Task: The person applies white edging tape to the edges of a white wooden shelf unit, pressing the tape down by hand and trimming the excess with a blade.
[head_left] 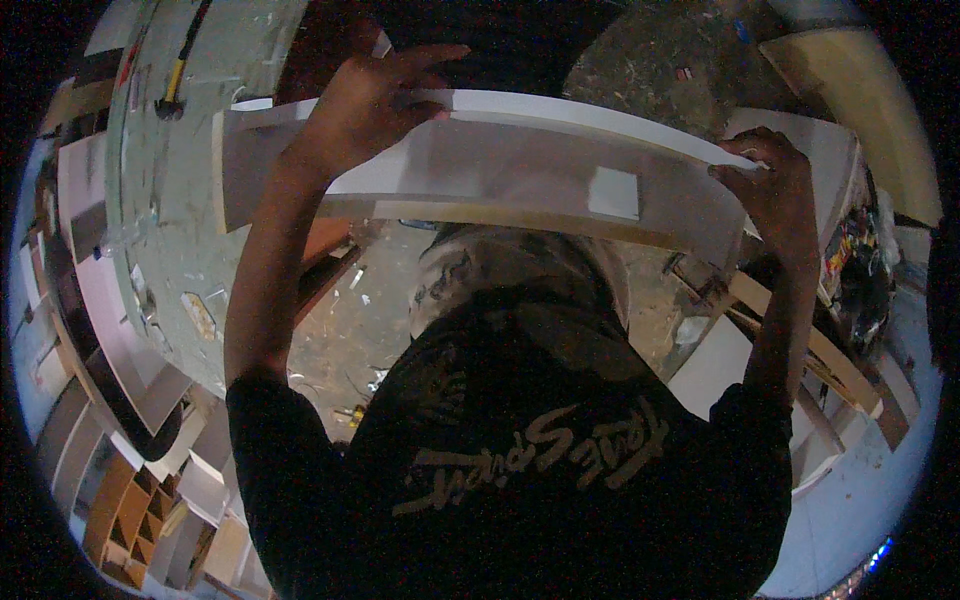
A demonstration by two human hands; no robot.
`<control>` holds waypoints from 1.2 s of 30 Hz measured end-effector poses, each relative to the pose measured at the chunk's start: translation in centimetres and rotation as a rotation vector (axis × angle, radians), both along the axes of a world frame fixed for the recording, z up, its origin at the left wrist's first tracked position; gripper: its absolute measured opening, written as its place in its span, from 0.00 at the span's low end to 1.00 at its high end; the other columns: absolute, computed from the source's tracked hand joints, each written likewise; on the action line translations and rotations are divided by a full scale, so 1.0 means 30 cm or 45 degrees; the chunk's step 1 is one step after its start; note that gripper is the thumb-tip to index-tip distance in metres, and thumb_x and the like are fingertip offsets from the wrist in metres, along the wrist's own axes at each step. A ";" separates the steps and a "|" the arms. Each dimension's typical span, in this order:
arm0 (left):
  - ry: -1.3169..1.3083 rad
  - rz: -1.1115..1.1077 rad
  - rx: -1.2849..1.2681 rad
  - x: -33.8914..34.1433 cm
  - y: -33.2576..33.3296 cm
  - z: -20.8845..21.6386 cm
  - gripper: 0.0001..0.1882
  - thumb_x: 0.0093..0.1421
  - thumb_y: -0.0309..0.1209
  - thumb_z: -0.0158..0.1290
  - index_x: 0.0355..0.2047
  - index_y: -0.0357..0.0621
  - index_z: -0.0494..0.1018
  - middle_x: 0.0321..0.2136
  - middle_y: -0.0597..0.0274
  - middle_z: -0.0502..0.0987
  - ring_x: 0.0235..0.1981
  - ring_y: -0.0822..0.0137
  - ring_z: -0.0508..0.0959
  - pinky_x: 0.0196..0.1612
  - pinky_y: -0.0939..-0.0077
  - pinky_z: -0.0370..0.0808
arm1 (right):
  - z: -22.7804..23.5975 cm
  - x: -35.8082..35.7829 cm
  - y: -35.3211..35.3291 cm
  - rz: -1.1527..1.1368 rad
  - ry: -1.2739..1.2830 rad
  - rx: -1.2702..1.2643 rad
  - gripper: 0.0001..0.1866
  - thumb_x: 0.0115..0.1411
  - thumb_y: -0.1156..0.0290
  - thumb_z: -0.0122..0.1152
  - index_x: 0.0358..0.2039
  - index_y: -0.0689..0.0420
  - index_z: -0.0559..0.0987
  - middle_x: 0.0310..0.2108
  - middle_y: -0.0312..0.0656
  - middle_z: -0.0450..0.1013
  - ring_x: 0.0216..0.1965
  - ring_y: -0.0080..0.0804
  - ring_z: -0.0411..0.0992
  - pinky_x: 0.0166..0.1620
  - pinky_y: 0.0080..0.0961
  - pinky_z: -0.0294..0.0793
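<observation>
Long board (530, 172), pale face, lies crosswise in front of wearer, above the lap; landmark for all below. White strip (565, 108) runs along its far edge. Pale rect. patch (613, 192) on its face, R of ctr.

L hand (370, 105): over board's far edge, toward L end. Index stretched out, apart from the others; lower fingertip at white strip. Thumb hidden, can't tell if it grips.

R hand (775, 170): at board's far R corner. Thumb + fingers pinching end of white strip; other fingers bent, partly hidden.

Surroundings: L of board, pale green surface (165, 250), w/ yellow-and-black-handled tool (177, 75) on it, beyond board's L end. R of board, bag (855, 265) w/ multicol. contents, just past R hand. Beyond board's R end, beige panel (845, 90). Near side of board: black T-shirt (560, 400), w/ littered floor (340, 330) either side of legs. Well off, near side + L of board: orange-brown unit w/ compartments (128, 520). Img. dim, grainy; fine detail n/a.
</observation>
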State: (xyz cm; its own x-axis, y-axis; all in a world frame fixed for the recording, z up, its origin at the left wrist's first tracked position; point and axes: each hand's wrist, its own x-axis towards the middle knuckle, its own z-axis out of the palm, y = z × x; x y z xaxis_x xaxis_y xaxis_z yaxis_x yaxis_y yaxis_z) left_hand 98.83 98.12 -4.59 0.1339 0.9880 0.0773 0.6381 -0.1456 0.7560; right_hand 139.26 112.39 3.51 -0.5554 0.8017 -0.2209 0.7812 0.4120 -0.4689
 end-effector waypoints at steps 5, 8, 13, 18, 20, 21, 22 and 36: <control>0.146 -0.018 0.061 0.021 0.002 0.017 0.31 0.53 0.28 0.64 0.58 0.54 0.69 0.37 0.56 0.83 0.38 0.57 0.83 0.44 0.66 0.80 | -0.026 0.026 0.011 0.085 0.027 0.060 0.14 0.49 0.80 0.71 0.38 0.61 0.80 0.41 0.43 0.75 0.44 0.31 0.75 0.49 0.28 0.76; 0.016 0.023 0.036 0.043 -0.006 -0.021 0.31 0.54 0.28 0.63 0.59 0.55 0.69 0.37 0.57 0.83 0.38 0.58 0.83 0.43 0.66 0.81 | -0.044 0.028 0.014 0.125 -0.023 0.156 0.15 0.48 0.80 0.71 0.37 0.62 0.80 0.41 0.43 0.75 0.44 0.31 0.75 0.49 0.28 0.76; 0.248 -0.018 0.039 0.093 0.015 0.050 0.29 0.55 0.28 0.63 0.58 0.55 0.70 0.37 0.57 0.83 0.38 0.59 0.83 0.42 0.66 0.81 | -0.055 0.040 0.016 0.107 0.000 0.195 0.15 0.45 0.79 0.73 0.36 0.61 0.81 0.39 0.44 0.75 0.43 0.35 0.76 0.50 0.28 0.76; 0.148 -0.059 0.067 0.130 0.028 0.035 0.29 0.54 0.28 0.63 0.58 0.55 0.70 0.36 0.57 0.83 0.38 0.59 0.83 0.42 0.65 0.81 | -0.047 0.028 0.013 0.109 -0.074 0.202 0.15 0.45 0.78 0.73 0.36 0.60 0.81 0.39 0.45 0.75 0.43 0.37 0.76 0.51 0.29 0.75; 0.123 -0.017 0.019 0.143 0.026 0.032 0.30 0.54 0.28 0.63 0.58 0.55 0.70 0.36 0.57 0.83 0.37 0.58 0.83 0.43 0.65 0.81 | -0.042 0.024 0.009 0.080 -0.099 0.199 0.15 0.45 0.78 0.73 0.36 0.60 0.81 0.39 0.45 0.75 0.42 0.37 0.76 0.50 0.29 0.75; 0.124 -0.020 0.020 0.151 0.029 0.032 0.30 0.54 0.28 0.63 0.58 0.55 0.70 0.36 0.57 0.83 0.37 0.58 0.83 0.43 0.65 0.81 | -0.039 0.023 0.009 0.099 -0.068 0.197 0.15 0.45 0.77 0.74 0.36 0.59 0.81 0.39 0.46 0.76 0.42 0.38 0.76 0.50 0.30 0.76; 0.112 -0.017 0.020 0.160 0.031 0.031 0.29 0.54 0.29 0.62 0.58 0.55 0.70 0.36 0.56 0.83 0.37 0.58 0.83 0.43 0.65 0.80 | -0.036 0.024 0.008 0.118 -0.037 0.194 0.15 0.45 0.77 0.74 0.35 0.59 0.81 0.39 0.46 0.76 0.42 0.38 0.76 0.49 0.30 0.76; 0.331 -0.081 0.164 0.243 0.059 0.044 0.30 0.54 0.28 0.62 0.59 0.55 0.70 0.37 0.56 0.82 0.36 0.56 0.83 0.41 0.63 0.80 | -0.050 0.035 0.001 0.229 0.040 0.300 0.16 0.44 0.76 0.75 0.36 0.56 0.82 0.36 0.44 0.78 0.40 0.40 0.75 0.44 0.31 0.74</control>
